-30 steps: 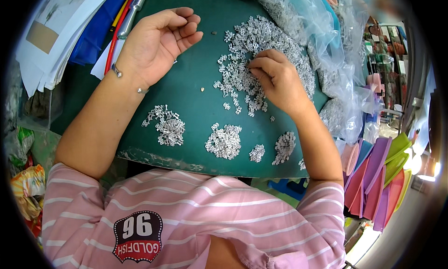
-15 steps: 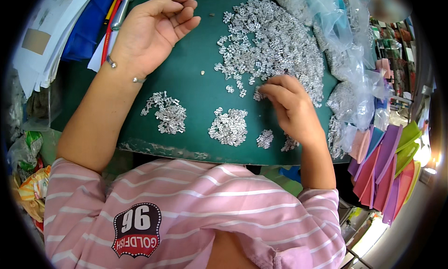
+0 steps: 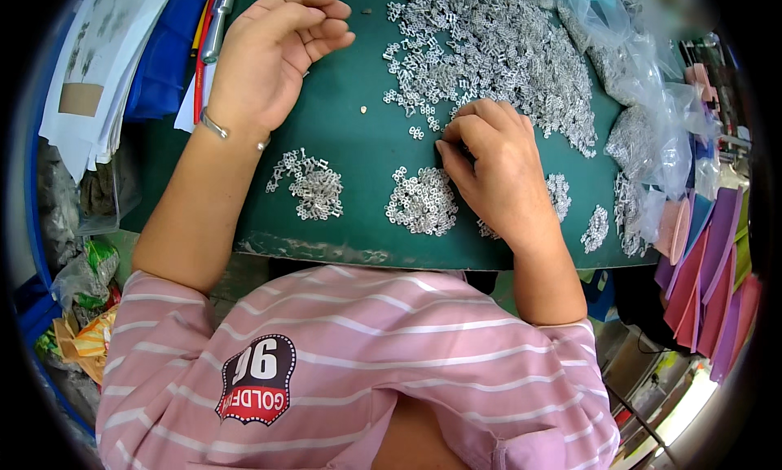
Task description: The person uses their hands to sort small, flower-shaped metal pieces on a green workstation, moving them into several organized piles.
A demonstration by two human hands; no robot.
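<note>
A large heap of small silver metal pieces (image 3: 497, 46), looped in outline, spreads over the green tabletop (image 3: 342, 193). My right hand (image 3: 498, 169) is palm down just below the heap, fingers curled in toward the thumb; whatever they hold is hidden. Beside it lies a round pile of the pieces (image 3: 422, 201), and the hand partly covers smaller clusters, one showing at its right (image 3: 559, 195). Farther left is a looser pile (image 3: 314, 189). My left hand (image 3: 281, 59) hovers at the upper left, fingers loosely bent and apart from the thumb, with nothing visible in it.
Clear plastic bags (image 3: 643, 136) of similar pieces line the right side. One small cluster (image 3: 595, 230) lies near the front right edge. Papers (image 3: 102, 71), a blue tray (image 3: 167, 54) and pens (image 3: 204, 54) stand at left. Colourful plastic pieces (image 3: 709, 266) hang at far right.
My right hand has moved from the heap's lower edge toward the round pile, its fingers curling in more. The whole view has shifted a little; my left hand keeps nearly the same pose.
</note>
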